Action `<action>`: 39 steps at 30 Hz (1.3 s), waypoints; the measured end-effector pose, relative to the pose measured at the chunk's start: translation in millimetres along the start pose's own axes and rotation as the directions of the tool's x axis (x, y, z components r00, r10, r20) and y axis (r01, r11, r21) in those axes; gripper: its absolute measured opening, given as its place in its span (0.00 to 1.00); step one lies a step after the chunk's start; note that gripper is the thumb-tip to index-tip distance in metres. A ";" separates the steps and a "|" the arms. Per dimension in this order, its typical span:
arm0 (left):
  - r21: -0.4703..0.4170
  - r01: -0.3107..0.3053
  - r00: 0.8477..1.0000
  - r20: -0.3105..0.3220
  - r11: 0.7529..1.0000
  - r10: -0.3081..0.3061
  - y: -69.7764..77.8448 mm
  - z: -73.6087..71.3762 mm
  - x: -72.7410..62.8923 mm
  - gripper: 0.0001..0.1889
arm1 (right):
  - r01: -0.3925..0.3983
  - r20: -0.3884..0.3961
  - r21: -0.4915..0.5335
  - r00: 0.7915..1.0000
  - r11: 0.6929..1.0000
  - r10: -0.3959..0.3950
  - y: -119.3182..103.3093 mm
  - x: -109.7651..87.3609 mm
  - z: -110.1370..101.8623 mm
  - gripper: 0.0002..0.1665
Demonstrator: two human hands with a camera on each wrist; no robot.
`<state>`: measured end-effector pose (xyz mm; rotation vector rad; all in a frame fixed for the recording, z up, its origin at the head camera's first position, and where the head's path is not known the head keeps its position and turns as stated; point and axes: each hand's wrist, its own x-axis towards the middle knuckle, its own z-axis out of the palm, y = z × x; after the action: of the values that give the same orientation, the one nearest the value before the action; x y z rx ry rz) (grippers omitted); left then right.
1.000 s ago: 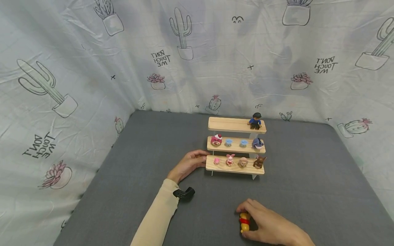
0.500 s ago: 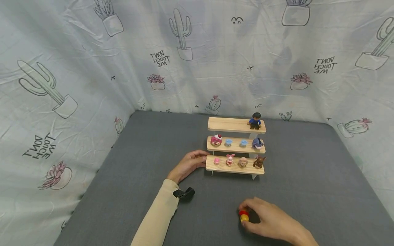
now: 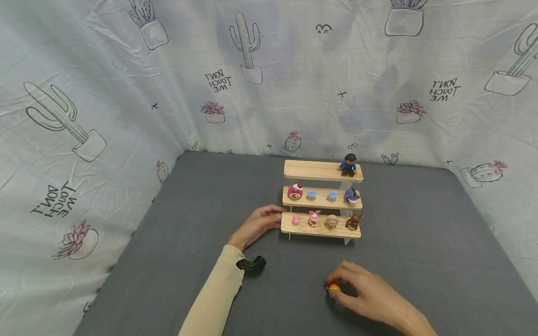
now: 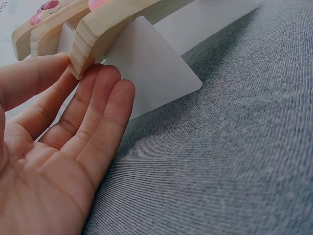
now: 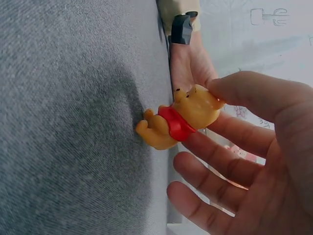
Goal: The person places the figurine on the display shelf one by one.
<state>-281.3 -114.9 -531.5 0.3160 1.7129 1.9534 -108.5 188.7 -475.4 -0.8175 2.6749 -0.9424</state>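
Observation:
My right hand pinches a yellow bear figurine in a red shirt between thumb and fingers. In the right wrist view the bear is tilted with its feet near the grey cloth, and the other fingers are spread. My left hand holds the left end of the lowest board of a three-tier wooden display shelf. From the left wrist, the thumb lies against the board end, with the fingers beneath it and beside the white support.
On the top board sits a blue-shirted doll. A pink bear, two small blue pieces and a blue-grey donkey occupy the middle board. A piglet, a brown figure and two other pieces stand below. Printed curtain encloses the table.
My right hand has picked the bear up and tilted it, and has shifted away from the near edge toward the shelf. My left hand has stayed at the board.

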 end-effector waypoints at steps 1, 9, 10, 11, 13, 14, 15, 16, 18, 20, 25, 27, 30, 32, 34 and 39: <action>0.001 -0.001 1.000 0.001 1.000 0.001 0.0 -0.1 0.1 0.19 | -0.005 -0.004 -0.005 1.000 1.000 0.005 -0.3 0.0 -0.5 0.10; 0.004 -0.017 1.000 0.013 1.000 0.017 0.2 -0.2 -0.6 0.19 | -0.049 0.018 0.011 0.999 0.999 0.049 -0.3 2.3 -2.8 0.09; 0.005 -0.018 1.000 0.013 1.000 0.018 0.2 0.0 -0.7 0.19 | -0.050 0.022 0.009 0.999 0.999 0.050 0.0 2.4 -2.7 0.09; 0.006 -0.019 1.000 0.014 1.000 0.019 0.4 0.1 -0.7 0.19 | -0.051 0.027 0.010 0.998 0.999 0.050 0.2 2.5 -2.5 0.09; 0.009 -0.018 1.000 0.012 1.000 0.018 0.6 0.2 -0.7 0.19 | -0.044 0.031 0.008 0.999 0.999 0.044 0.8 2.4 -2.1 0.10; 0.010 -0.017 1.000 0.012 1.000 0.017 0.8 0.3 -0.6 0.20 | -0.038 0.032 0.006 0.999 0.999 0.038 1.2 2.5 -1.8 0.10; 0.010 -0.015 1.000 0.011 1.000 0.015 1.0 0.4 -0.6 0.20 | -0.025 0.029 0.010 0.999 1.000 0.024 1.8 2.6 -1.4 0.11; 0.011 -0.013 1.000 0.011 1.000 0.013 1.1 0.4 -0.6 0.20 | -0.013 0.029 0.018 1.000 1.000 0.012 2.4 2.7 -1.2 0.11; 0.010 -0.012 1.000 0.010 1.000 0.011 1.3 0.2 -0.5 0.20 | 0.010 0.033 0.042 0.999 0.999 -0.011 3.8 3.0 -1.6 0.11; 0.010 -0.013 1.000 0.010 1.000 0.013 1.2 0.1 -0.6 0.20 | 0.020 0.040 0.066 0.999 0.998 -0.023 5.0 3.7 -2.1 0.13; 0.003 -0.014 1.000 0.010 1.000 0.014 -0.2 -0.5 -0.3 0.20 | -0.038 0.064 0.115 0.998 0.993 0.030 5.8 6.0 -2.4 0.19; 0.002 -0.014 1.000 0.010 1.000 0.014 -0.7 -0.6 -0.3 0.20 | -0.069 0.068 0.137 0.996 0.988 0.061 5.6 7.3 -1.6 0.21; 0.005 -0.017 1.000 0.010 1.000 0.017 -0.9 -0.6 -0.3 0.20 | -0.100 0.069 0.160 0.994 0.982 0.090 5.3 8.9 -0.2 0.20; 0.008 -0.018 1.000 0.011 1.000 0.018 -0.9 -0.6 -0.3 0.20 | -0.098 0.059 0.164 0.994 0.982 0.089 5.3 9.5 1.0 0.19; 0.008 -0.019 1.000 0.013 1.000 0.019 -0.7 -0.5 -0.3 0.20 | -0.080 0.040 0.163 0.996 0.983 0.074 5.4 9.6 2.5 0.18; 0.007 -0.022 1.000 0.017 1.000 0.022 -0.3 -0.7 -0.6 0.20 | -0.001 -0.010 0.160 1.000 0.987 0.002 5.4 9.1 7.6 0.14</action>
<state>-281.0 -115.9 -531.8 0.3550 1.7126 1.9554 -115.8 183.1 -484.6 -0.7774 2.5670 -1.1463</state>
